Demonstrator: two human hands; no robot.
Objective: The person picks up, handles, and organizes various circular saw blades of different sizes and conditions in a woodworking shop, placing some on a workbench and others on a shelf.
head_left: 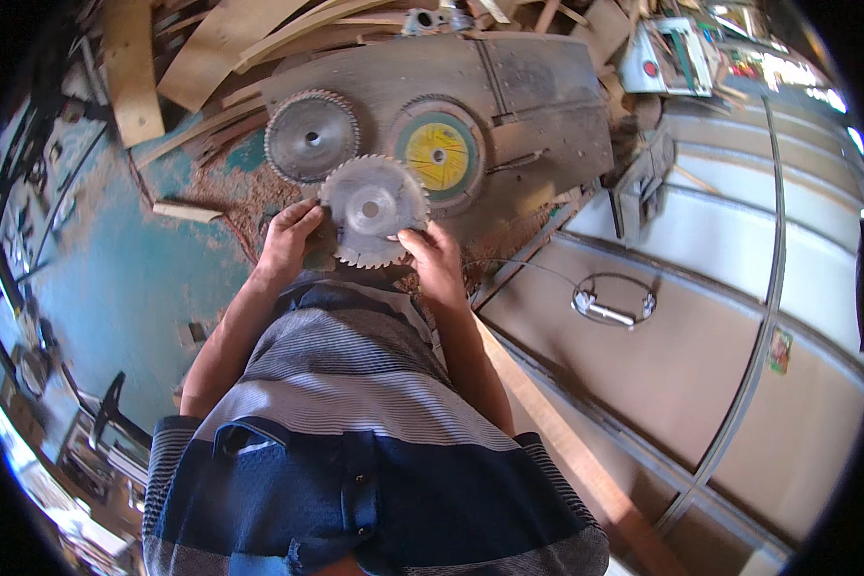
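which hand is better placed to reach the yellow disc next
Probably the right hand, at the right edge of the held blade and nearer the yellow disc; the left hand is farther off.

Timber planks (132, 67) lie at the top left of a workshop, where reddish-brown sawdust (223, 197) and a short offcut (187, 210) litter a blue-green floor (115, 269). At right, a dark loop (616, 276) with a silvery cylinder (605, 312) rests on a metal-framed panel (682, 360), near a small colourful packet or label (780, 351). Above stands a white casing (643, 65) bearing a round red spot.
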